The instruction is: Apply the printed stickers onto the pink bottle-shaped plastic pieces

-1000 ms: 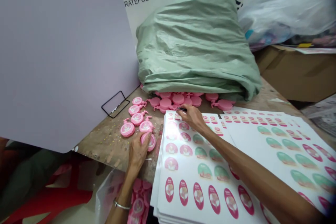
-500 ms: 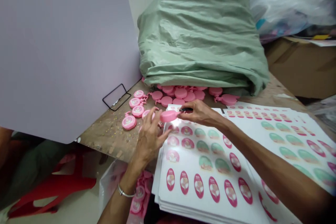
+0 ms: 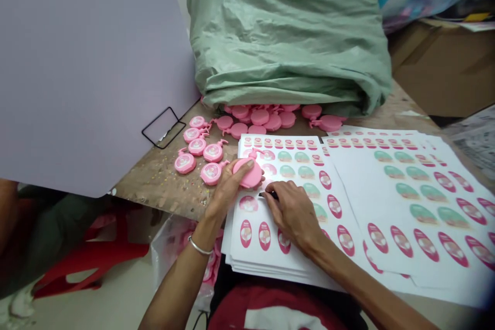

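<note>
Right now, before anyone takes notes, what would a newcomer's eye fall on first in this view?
White sheets of pink and green printed labels spread across the lower right, below a bulging pale green sack at top centre. Over the sheets, the left hand grips a bright pink round plastic piece, and the right hand pinches a small dark tool. More pink pieces lie on the worn wooden tabletop to the left.

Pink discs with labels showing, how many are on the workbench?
6 labelled pink discs, on the wooden workbench: four in a rough column, two just right of them by the left hand. More could be hidden under the green sack.
</note>
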A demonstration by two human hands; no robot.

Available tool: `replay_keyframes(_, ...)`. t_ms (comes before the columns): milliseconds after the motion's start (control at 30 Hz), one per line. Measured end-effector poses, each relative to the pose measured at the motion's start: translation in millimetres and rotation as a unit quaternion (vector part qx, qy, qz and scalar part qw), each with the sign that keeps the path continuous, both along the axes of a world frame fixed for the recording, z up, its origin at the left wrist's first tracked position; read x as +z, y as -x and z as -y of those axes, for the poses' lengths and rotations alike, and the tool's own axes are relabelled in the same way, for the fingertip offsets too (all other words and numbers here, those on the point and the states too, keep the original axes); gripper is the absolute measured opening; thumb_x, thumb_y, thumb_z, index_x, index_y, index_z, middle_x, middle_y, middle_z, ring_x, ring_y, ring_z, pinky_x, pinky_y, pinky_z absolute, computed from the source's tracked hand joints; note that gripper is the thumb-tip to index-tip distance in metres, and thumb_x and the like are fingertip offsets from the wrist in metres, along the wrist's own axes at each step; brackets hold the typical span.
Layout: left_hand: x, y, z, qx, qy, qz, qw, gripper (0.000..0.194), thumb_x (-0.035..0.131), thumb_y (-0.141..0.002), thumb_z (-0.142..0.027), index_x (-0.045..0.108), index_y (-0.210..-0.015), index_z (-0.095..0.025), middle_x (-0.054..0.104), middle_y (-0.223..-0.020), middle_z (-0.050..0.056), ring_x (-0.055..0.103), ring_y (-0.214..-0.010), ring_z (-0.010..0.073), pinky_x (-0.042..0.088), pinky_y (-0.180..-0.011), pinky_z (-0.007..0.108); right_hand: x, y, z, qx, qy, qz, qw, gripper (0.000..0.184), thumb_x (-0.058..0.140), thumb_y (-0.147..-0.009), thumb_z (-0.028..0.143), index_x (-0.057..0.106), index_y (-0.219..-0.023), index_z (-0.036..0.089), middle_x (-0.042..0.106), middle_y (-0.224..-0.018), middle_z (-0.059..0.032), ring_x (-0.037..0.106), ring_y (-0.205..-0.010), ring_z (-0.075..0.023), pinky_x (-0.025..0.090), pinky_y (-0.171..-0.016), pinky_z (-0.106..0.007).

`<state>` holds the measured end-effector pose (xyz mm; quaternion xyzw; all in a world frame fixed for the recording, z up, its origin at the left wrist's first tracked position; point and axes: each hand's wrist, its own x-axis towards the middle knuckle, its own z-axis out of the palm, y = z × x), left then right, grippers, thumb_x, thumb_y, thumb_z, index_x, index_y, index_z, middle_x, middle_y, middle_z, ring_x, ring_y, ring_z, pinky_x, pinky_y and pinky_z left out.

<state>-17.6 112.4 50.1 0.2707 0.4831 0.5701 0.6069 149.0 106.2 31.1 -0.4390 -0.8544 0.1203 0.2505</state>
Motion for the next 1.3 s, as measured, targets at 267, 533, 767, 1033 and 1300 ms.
replay_keyframes(267,-18.5,-3,-4,-0.027,0.005,0.021,0.999,0.038,0.074,-0.077,-0.039,0.063,-0.099,-0.011,0.071,-0.087,0.011,0.071,-0.075,0.0209,0.058,-0.075,0.035,-11.2,4,1,0.018,-0.114,0.025,0.993,0.017,0.052,-0.092,0.020,0.059,-0.077,0.018,0.060,-0.071,-0.0041,0.048,-0.072,-0.0192,0.031,-0.068,-0.032)
replay_keyframes(533,-21.3,-4,-5,-0.034,-0.009,0.016,0.999,0.039,0.073,-0.077,-0.042,0.064,-0.098,-0.011,0.071,-0.086,0.011,0.071,-0.075,0.0210,0.059,-0.073,0.033,-12.2,1,-1,0.043,-0.035,-0.030,0.998,0.014,0.057,-0.088,0.020,0.057,-0.074,0.018,0.059,-0.068,-0.0015,0.049,-0.068,-0.0167,0.033,-0.068,-0.031)
replay_keyframes(767,-21.1,-5,-6,-0.022,-0.007,0.010,1.000,0.039,0.073,-0.077,-0.041,0.063,-0.099,-0.010,0.071,-0.084,0.011,0.071,-0.072,0.0200,0.058,-0.069,0.031,-9.1,6,4,0.054,-0.114,-0.047,0.991,0.015,0.066,-0.084,0.023,0.056,-0.074,0.018,0.061,-0.068,-0.0030,0.050,-0.066,-0.0183,0.034,-0.065,-0.033)
replay_keyframes(1033,-12.0,-3,-2,-0.001,0.009,0.063,0.998,0.043,0.074,-0.075,-0.045,0.061,-0.100,-0.012,0.072,-0.088,0.011,0.071,-0.071,0.0211,0.060,-0.064,0.032,35.7,-8,6,0.021,-0.016,-0.242,0.970,0.009,0.068,-0.083,0.021,0.060,-0.086,0.020,0.062,-0.074,-0.0009,0.053,-0.067,-0.0148,0.043,-0.062,-0.030)
replay_keyframes(1300,8.6,-16,11,0.033,0.013,0.089,0.995,0.054,0.059,-0.082,-0.060,0.064,-0.111,-0.015,0.067,-0.115,0.015,0.066,-0.098,0.0275,0.062,-0.070,0.037,46.0,-12,-26,-0.020,-0.053,-0.208,0.976,0.009,0.067,-0.085,0.027,0.071,-0.090,0.021,0.064,-0.072,-0.0019,0.051,-0.066,-0.0160,0.043,-0.070,-0.035)
